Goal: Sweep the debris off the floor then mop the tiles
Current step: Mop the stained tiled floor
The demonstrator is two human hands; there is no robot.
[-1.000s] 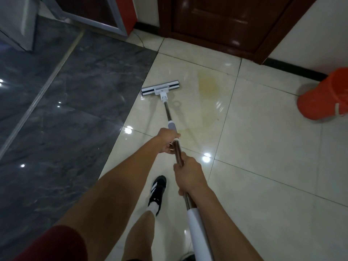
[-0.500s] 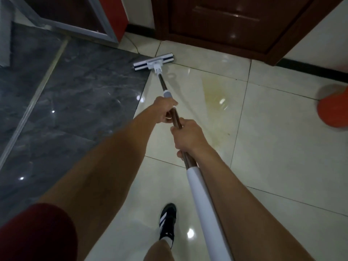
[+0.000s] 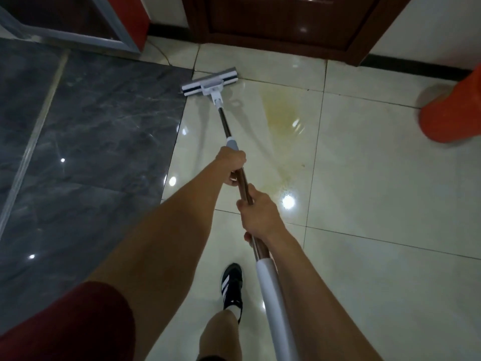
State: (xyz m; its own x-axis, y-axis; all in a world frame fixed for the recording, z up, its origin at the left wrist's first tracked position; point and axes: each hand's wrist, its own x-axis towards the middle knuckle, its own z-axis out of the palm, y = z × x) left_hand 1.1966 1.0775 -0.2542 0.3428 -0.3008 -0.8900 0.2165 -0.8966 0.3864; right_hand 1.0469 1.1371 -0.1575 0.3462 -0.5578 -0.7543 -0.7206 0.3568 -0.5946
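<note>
The person is into the mopping half, judging by the tool in hand; no broom or dustpan in view, and whether sweeping was fully done can't be told. Both hands are wrapped tight around the mop pole (image 3: 235, 166): left hand (image 3: 232, 166) further down the shaft, just below the grey collar, fingers curled round it; right hand (image 3: 257, 213) just behind it, near the white sleeve, also fisted on the pole. The mop head (image 3: 209, 82) lies flat on the cream tiles (image 3: 377, 191), at the far end of reach, right at the edge where they meet the dark tiles (image 3: 91, 126) and close to the door (image 3: 286, 19).

Left to do, prob.: the yellowish stain (image 3: 282, 110) sits just right of the mop head, apart from it, with a faint trail running back toward the person. It looks unwiped. A small speck (image 3: 302, 165) lies near the trail, so some debris may remain. The tiles shine, but wet vs. glossy can't be told. Dark tiles look untouched, though that's a guess.

Around: an orange bucket (image 3: 453, 113) at the right edge, well apart from the mop but in the path of a wide stroke to the right. A metal-framed panel (image 3: 78, 35) w/ red trim stands at the far left. The person's shoe (image 3: 232, 287) is planted beside the pole, on tile that may be slick.
</note>
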